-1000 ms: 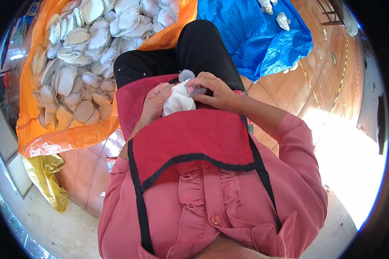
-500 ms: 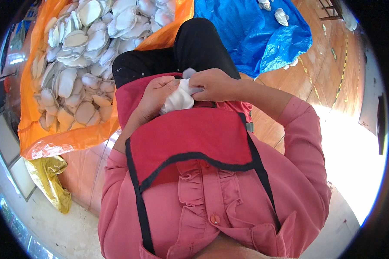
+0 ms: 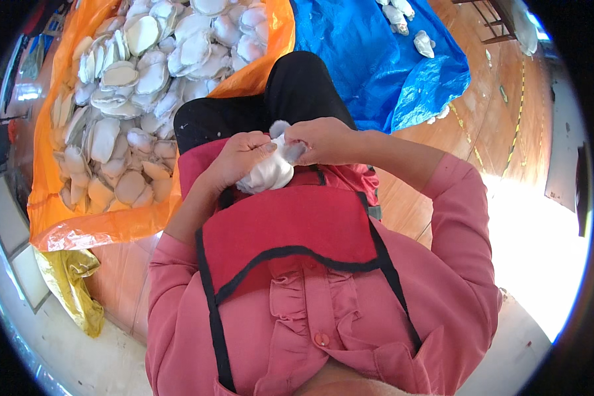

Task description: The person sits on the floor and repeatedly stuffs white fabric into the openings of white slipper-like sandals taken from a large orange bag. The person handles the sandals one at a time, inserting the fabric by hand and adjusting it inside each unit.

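Above the black-trousered lap, between the hands: one small white piece of soft cloth, rounded and creased, with a grey fluffy tuft at its upper end. Its left side is gripped by the left hand, thumb uppermost; its right side is pinched by the right hand, fingers curled. Held from both sides, apparently so that the limp fabric is steadied.

To the left: one glossy orange plastic sheet, by which a heap of flat, rounded, off-white pieces is seemingly contained within reach.

Ahead, right: one crinkled blue plastic sheet, on which a few lumpy white pieces are laid, presumably kept apart from the heap.

Over the chest: one black-edged red cloth apron.
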